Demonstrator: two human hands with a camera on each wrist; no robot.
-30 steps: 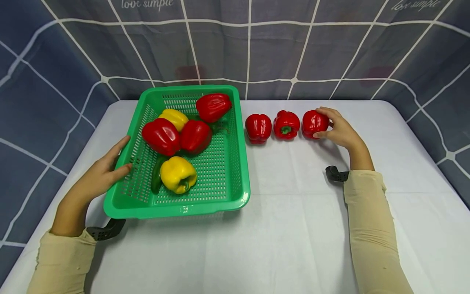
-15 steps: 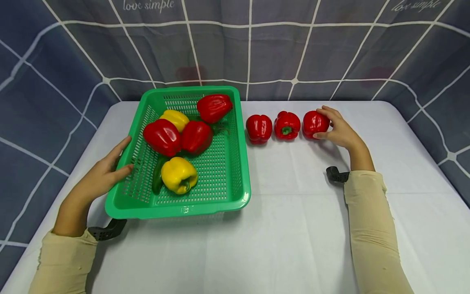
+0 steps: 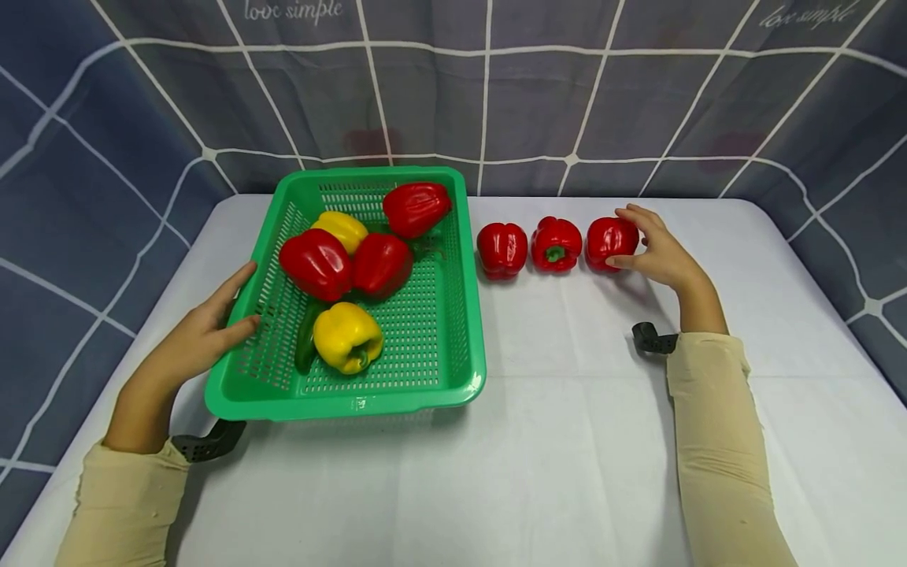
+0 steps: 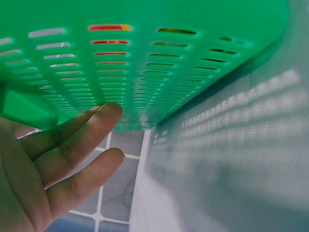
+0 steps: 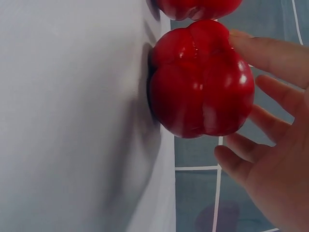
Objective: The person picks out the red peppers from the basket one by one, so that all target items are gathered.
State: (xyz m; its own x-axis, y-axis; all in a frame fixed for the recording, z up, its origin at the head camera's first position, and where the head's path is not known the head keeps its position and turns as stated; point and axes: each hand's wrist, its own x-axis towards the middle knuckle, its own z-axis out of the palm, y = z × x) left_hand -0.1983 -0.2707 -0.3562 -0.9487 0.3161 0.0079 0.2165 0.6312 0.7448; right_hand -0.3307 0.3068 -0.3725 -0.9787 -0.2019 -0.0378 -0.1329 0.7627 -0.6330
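Observation:
My right hand [image 3: 659,256] is at the rightmost red bell pepper [image 3: 611,242] of a row of three on the white table, thumb on its near side and fingers at its far side. In the right wrist view, this bell pepper [image 5: 200,79] sits on the tabletop with the thumb touching it. My left hand [image 3: 194,339] rests at the left rim of a green slotted plastic basket [image 3: 476,346], thumb over the edge. Extended, spread fingers [image 4: 79,147] show by the basket's outer wall in the left wrist view.
Red and yellow bell peppers, including a yellow one [image 3: 347,339], lie in the basket beside a long dark green vegetable [image 3: 306,339]. Two more red bell peppers [image 3: 501,250] stand between basket and right hand. A grey checked cloth [image 3: 425,102] rises behind the table.

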